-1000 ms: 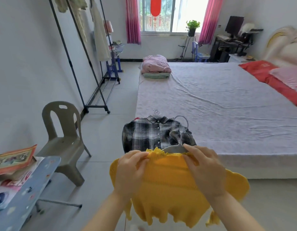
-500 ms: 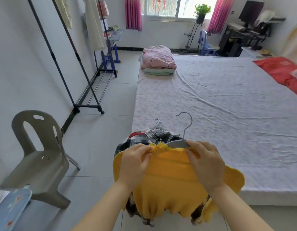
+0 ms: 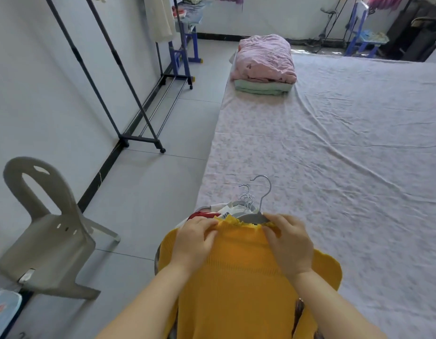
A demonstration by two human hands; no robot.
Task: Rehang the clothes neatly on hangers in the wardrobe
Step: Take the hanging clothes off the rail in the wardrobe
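A yellow ribbed top [image 3: 239, 280] hangs in front of me on a grey hanger [image 3: 255, 217] whose metal hook [image 3: 263, 189] sticks up above the frilled neckline. My left hand [image 3: 195, 243] pinches the left side of the neckline. My right hand [image 3: 289, 243] grips the right side, with its fingers on the hanger's shoulder. Behind the top, at the bed's near corner, lies a pile of clothes on hangers [image 3: 226, 210] with several metal hooks showing; most of it is hidden. A black clothes rack [image 3: 138, 138] stands along the left wall.
A grey plastic chair [image 3: 48, 236] stands on the tiled floor at the left. The bed [image 3: 334, 148] fills the right side, with folded pink and green bedding [image 3: 263, 64] at its far left corner. A blue stool [image 3: 361, 42] stands at the back.
I have come closer to the bed and look further down. Both hands keep their hold on the neckline. The plaid shirt in the pile is now hidden behind the yellow top.
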